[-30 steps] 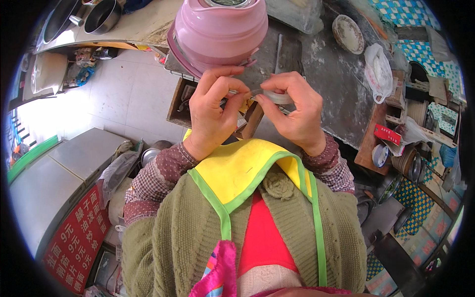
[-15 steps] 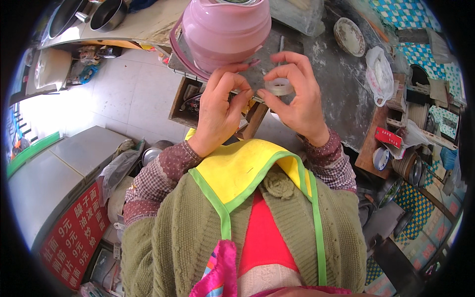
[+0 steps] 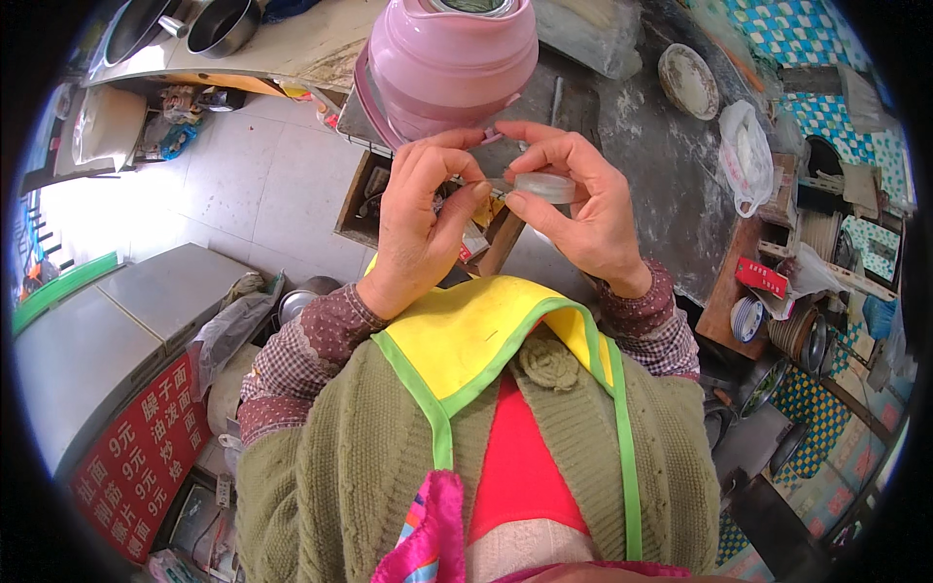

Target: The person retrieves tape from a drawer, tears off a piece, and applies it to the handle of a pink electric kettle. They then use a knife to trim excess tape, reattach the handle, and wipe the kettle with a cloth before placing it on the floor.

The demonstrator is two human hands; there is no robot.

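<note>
One clear tape roll (image 3: 546, 188) lies crosswise between the thumb and curled, part-open fingers of the right hand (image 3: 595, 216), just right of the left hand (image 3: 413, 214), whose thumb and forefinger pinch together, seemingly on the roll's loose end (image 3: 500, 184).

The one view looks from the person's head, through the left of two fisheye lenses worn side by side, and faces steeply down. It sits close above the body: the olive cardigan (image 3: 321, 457) fills the near middle, with the left hand (image 3: 416, 219) and right hand (image 3: 591, 209) beyond it. At the far middle, the frame's edge cuts off a pink container (image 3: 452, 68). Coverage spans from a grey cabinet (image 3: 180, 291) at left to a white plastic bag (image 3: 746, 160) and beyond at right, curving toward a dark rim.
</note>
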